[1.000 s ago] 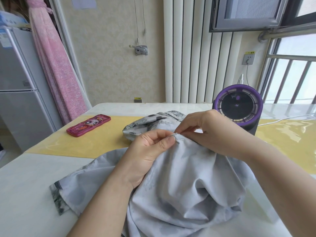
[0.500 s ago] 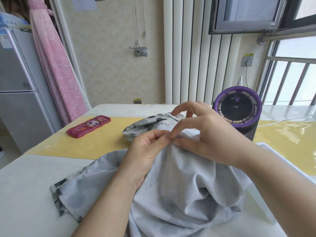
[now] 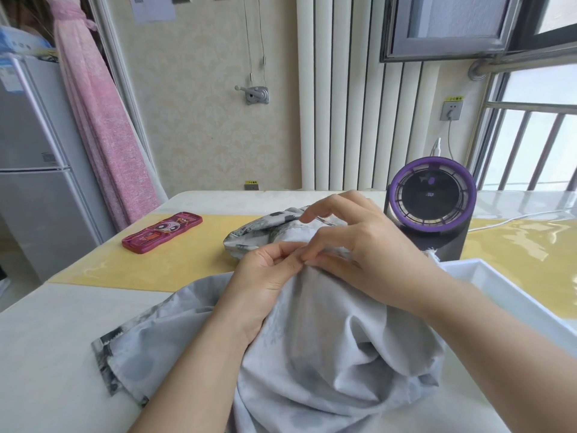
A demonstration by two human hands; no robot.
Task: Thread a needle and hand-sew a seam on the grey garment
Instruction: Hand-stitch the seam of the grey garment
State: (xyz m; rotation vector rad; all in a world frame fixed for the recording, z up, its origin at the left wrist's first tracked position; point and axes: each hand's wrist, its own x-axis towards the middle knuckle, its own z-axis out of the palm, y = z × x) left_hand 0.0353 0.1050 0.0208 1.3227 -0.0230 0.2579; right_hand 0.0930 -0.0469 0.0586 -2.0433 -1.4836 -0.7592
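Both hands pinch one raised fold of the grey garment [image 3: 327, 339], heaped at the near edge of the table [image 3: 46, 354], left hand [image 3: 265, 276] touching right hand [image 3: 359, 245], needle too small to see; light, limp cloth likely needs gripping close to the working point.

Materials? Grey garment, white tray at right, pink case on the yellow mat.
Grey garment: thin woven cloth, matte; soft folds, stitched hem. White tray: likely hard plastic, smooth; crisp moulded rim. Pink case: probably silicone or plastic, low sheen; rounded raised edge, printed cartoon.
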